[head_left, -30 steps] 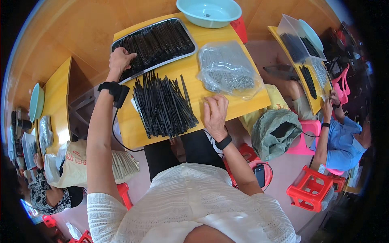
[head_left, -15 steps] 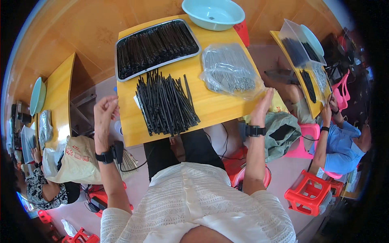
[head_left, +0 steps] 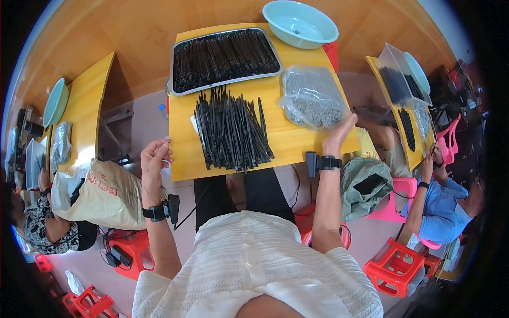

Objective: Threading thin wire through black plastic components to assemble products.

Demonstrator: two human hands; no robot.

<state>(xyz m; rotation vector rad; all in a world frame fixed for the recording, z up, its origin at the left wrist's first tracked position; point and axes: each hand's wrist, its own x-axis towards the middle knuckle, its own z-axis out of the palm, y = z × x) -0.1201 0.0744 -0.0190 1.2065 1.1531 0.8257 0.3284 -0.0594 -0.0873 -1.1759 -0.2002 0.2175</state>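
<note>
My left hand (head_left: 156, 159) is just off the left edge of the yellow table (head_left: 183, 143), its fingers curled in with nothing visible in them. At the table's right edge my right hand (head_left: 339, 133) is stretched out, fingers extended, beside a clear plastic bag (head_left: 313, 95) of thin grey sticks. Between the hands a loose pile of thin black sticks (head_left: 230, 135) lies on the table. Behind the pile stands a metal tray (head_left: 228, 85) filled with dark thin sticks (head_left: 222, 58). Each wrist has a black strap with a small device.
A pale blue basin (head_left: 302, 26) stands at the far right table corner. A green sack (head_left: 366, 188) is beside my right forearm, a printed cream sack (head_left: 114, 193) beside my left. Co-workers sit at tables on both sides. Red stools (head_left: 395, 267) and cables are on the floor.
The table and everything on it sit further right and slightly higher in the picture. My left hand also appears further right, its fingers curled in more. My right hand stays extended by the table edge.
</note>
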